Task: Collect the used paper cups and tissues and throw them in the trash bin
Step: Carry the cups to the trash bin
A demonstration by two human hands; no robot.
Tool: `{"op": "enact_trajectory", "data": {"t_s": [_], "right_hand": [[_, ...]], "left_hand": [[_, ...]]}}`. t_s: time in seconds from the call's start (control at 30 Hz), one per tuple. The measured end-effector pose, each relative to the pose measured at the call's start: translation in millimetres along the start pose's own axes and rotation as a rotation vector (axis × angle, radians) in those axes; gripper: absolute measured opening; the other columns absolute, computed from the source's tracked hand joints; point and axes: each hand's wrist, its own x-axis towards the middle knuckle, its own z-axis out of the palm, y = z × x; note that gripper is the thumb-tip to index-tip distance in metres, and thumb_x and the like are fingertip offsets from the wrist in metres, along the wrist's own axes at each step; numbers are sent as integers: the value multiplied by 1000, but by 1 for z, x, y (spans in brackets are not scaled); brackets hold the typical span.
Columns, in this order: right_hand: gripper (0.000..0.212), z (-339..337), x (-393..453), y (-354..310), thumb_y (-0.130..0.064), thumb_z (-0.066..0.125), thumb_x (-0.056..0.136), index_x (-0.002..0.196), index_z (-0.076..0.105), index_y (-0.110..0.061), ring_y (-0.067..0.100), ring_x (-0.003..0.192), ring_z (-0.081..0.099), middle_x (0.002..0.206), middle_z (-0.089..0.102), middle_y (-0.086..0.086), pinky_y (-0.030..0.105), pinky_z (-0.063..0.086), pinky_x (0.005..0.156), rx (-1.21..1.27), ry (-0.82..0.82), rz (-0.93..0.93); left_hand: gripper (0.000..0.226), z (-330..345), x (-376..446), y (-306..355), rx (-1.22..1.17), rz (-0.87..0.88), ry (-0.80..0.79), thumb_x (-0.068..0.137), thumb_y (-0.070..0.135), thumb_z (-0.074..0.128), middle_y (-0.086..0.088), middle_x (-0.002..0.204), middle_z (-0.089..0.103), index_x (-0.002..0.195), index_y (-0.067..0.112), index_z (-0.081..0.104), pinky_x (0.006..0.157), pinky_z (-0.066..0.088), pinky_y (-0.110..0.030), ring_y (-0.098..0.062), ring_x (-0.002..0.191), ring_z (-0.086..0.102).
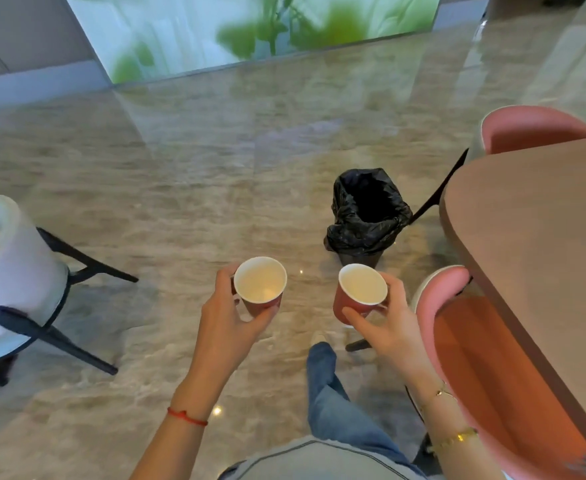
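I carry two red paper cups with white insides, one in each hand, both upright and looking empty. My left hand (231,318) grips the left cup (260,280) round its side. The right cup (362,285) sits in the curled fingers of my right hand (390,323). A trash bin (366,216) lined with a black bag stands open on the floor just beyond the right cup, beside the table. No tissues are in view.
A brown table (540,230) fills the right side, with pink chairs (485,368) tucked against it. A white chair on black legs (14,271) stands at the left. Glossy marble floor (187,168) stretches ahead. My leg in jeans (333,393) is stepping forward.
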Motion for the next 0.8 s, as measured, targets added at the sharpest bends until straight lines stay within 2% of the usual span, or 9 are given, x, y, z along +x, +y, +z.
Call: {"op": "enact_trajectory", "data": {"t_s": [0.1, 0.2, 0.27, 0.4, 0.5, 0.63, 0.73, 0.8], "right_hand": [[66, -3, 68, 10, -20, 82, 70, 120, 39, -31, 6, 95, 62, 106, 57, -20, 24, 51, 80, -37, 58, 16], [67, -15, 147, 14, -21, 83, 70, 119, 38, -31, -10, 87, 61, 101, 56, -21, 9, 49, 67, -83, 90, 9], [67, -26, 203, 13, -20, 83, 69, 117, 37, -31, -16, 88, 58, 103, 53, -22, 3, 45, 63, -83, 106, 10], [69, -43, 299, 13, -26, 83, 68, 116, 34, -34, -12, 88, 58, 105, 51, -23, 3, 46, 64, -85, 156, 47], [72, -49, 351, 21, -29, 84, 67, 117, 33, -34, 1, 93, 60, 110, 52, -11, 2, 46, 64, -77, 188, 99], [76, -50, 402, 43, -30, 85, 66, 119, 31, -28, 11, 97, 59, 117, 50, -2, 7, 48, 63, -82, 244, 198], [79, -51, 440, 64, -25, 85, 67, 124, 30, -23, 22, 106, 58, 119, 49, 1, 22, 51, 78, -93, 285, 285], [83, -52, 467, 76, -24, 83, 68, 130, 29, -23, 22, 108, 55, 121, 49, 1, 30, 49, 84, -107, 305, 333]], "left_hand": [[67, 27, 71, -4, 6, 5, -39, 68, 31, 85, 28, 111, 51, 118, 35, 40, 79, 45, -7, -4, 101, 56], [68, 55, 150, 0, -1, 31, -61, 67, 31, 85, 21, 114, 53, 119, 35, 43, 78, 48, -14, -5, 103, 57], [67, 72, 202, 5, 3, 66, -67, 67, 33, 85, 23, 113, 52, 118, 39, 42, 77, 48, -16, -4, 103, 57], [65, 109, 297, 14, 13, 98, -107, 68, 39, 83, 23, 113, 51, 116, 42, 39, 77, 46, -16, -4, 102, 55], [67, 141, 357, 12, 20, 98, -141, 67, 42, 83, 25, 111, 50, 117, 40, 39, 81, 48, -23, -8, 103, 55], [68, 195, 430, 1, 33, 77, -245, 65, 42, 85, 15, 113, 53, 116, 37, 41, 75, 44, -18, -8, 100, 53], [68, 239, 485, -12, 60, 70, -342, 64, 42, 85, 12, 110, 56, 117, 32, 44, 66, 38, -11, -7, 96, 53], [69, 268, 522, -19, 82, 80, -403, 64, 43, 85, 14, 108, 55, 118, 30, 45, 63, 36, -10, -5, 94, 52]]}}
